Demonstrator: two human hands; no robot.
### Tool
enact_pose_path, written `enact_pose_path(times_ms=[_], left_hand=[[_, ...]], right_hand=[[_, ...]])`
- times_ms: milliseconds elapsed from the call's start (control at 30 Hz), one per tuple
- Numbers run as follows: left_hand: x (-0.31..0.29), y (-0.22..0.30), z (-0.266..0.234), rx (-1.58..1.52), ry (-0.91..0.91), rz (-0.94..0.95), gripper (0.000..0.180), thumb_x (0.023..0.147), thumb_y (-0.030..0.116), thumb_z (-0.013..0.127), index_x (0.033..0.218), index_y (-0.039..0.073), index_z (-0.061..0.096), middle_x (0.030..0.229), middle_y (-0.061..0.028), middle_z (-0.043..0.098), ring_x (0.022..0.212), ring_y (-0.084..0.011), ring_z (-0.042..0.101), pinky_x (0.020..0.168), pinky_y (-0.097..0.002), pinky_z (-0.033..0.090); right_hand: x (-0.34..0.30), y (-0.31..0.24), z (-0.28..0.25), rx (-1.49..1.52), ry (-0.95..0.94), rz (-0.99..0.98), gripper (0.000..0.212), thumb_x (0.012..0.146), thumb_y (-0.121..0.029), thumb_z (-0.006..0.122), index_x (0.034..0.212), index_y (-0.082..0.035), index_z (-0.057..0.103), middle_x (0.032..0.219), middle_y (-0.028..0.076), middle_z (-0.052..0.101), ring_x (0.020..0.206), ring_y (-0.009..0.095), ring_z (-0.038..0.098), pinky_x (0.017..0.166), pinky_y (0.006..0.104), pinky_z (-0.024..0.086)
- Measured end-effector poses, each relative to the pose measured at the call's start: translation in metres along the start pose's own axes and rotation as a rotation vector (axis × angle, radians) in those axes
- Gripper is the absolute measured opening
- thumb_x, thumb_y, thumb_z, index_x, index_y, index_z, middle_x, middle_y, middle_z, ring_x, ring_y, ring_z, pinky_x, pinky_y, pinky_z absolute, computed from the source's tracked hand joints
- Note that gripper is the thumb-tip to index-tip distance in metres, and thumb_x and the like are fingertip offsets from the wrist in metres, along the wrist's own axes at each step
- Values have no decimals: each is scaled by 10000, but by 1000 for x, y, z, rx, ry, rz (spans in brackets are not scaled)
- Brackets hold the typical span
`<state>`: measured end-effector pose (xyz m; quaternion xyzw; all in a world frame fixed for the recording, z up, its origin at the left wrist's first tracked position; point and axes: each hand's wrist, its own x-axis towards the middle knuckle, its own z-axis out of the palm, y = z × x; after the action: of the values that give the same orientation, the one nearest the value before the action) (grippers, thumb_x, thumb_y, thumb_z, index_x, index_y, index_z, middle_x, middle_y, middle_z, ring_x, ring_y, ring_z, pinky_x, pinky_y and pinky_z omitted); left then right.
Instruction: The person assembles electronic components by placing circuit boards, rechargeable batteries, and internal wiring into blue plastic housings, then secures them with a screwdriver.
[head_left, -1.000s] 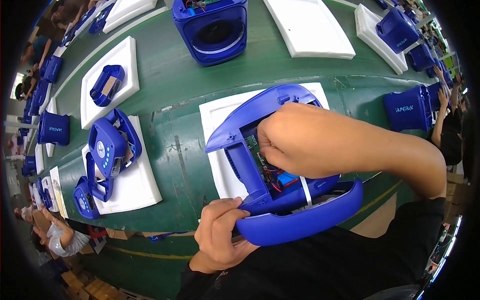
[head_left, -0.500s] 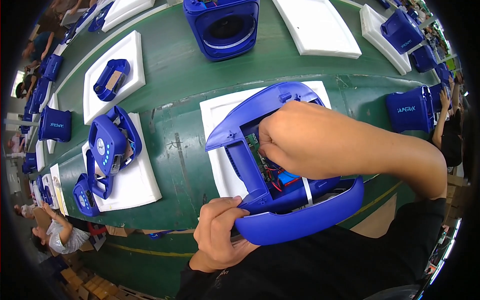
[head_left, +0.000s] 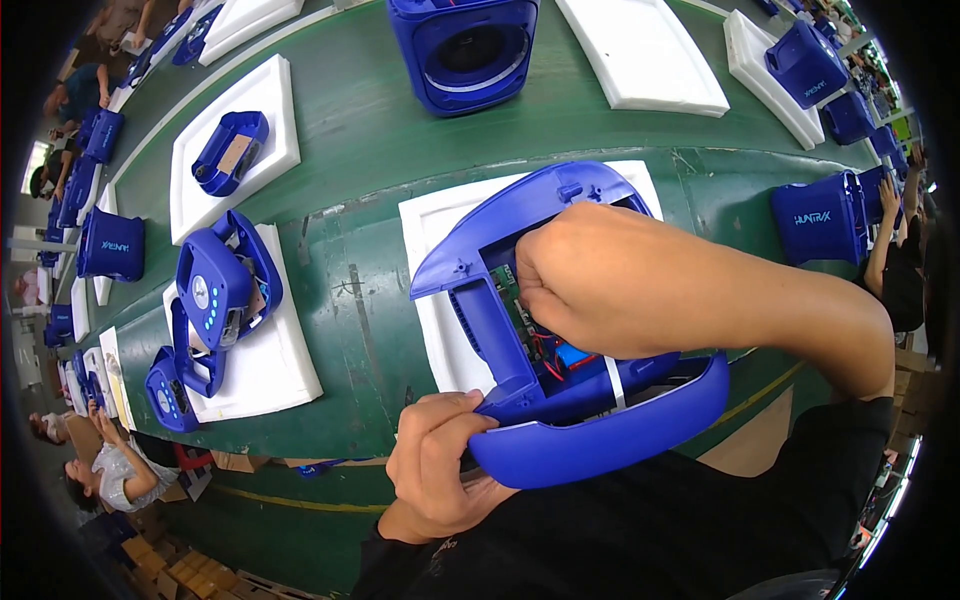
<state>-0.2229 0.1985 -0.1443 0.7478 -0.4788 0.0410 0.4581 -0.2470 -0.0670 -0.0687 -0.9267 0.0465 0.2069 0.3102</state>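
Observation:
An opened blue speaker casing [head_left: 505, 348] lies tilted in front of me on a white foam tray [head_left: 436, 345]. My left hand [head_left: 437, 462] grips the near left corner of the casing, fingers curled over its edge. My right hand [head_left: 590, 280] reaches into the opening with bent, closed fingers; the fingertips and whatever they hold are hidden. Beside them a green circuit board [head_left: 522, 318], red wires [head_left: 549, 366] and a blue block [head_left: 574, 355] show inside. A white strip [head_left: 615, 383] crosses the near side, above a curved blue panel [head_left: 605, 445].
More blue housings [head_left: 215, 290] rest on a foam sheet [head_left: 270, 350] at left. Beyond runs a green belt [head_left: 345, 110] carrying a speaker box [head_left: 465, 55], a blue part [head_left: 231, 153] on foam and a white tray [head_left: 645, 55]. Co-workers [head_left: 120, 470] stand at the left and right edges.
The speaker box and the foam trays on the far belt have shifted slightly right. My two hands and the casing in front of me have hardly moved.

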Motion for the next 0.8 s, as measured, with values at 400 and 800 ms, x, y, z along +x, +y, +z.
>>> enact_pose_path(times_ms=[400, 800], left_hand=[[7, 9, 0, 33, 2, -84, 577, 694, 246, 1069, 1040, -14, 688, 961, -158, 732, 807, -269, 737, 659, -335, 607], [42, 18, -4, -37, 67, -314, 548, 815, 52, 837, 1329, -53, 677, 1035, -87, 623, 745, -137, 685, 572, -274, 555]], right_hand=[[-74, 23, 1, 37, 799, -583, 191, 1012, -159, 775, 1024, 32, 777, 1037, 171, 763, 854, 285, 752, 740, 400, 591], [-120, 49, 120, 470, 1052, -231, 576, 1041, -252, 805, 1506, 65, 680, 1191, 176, 692, 949, 179, 672, 659, 278, 574]])
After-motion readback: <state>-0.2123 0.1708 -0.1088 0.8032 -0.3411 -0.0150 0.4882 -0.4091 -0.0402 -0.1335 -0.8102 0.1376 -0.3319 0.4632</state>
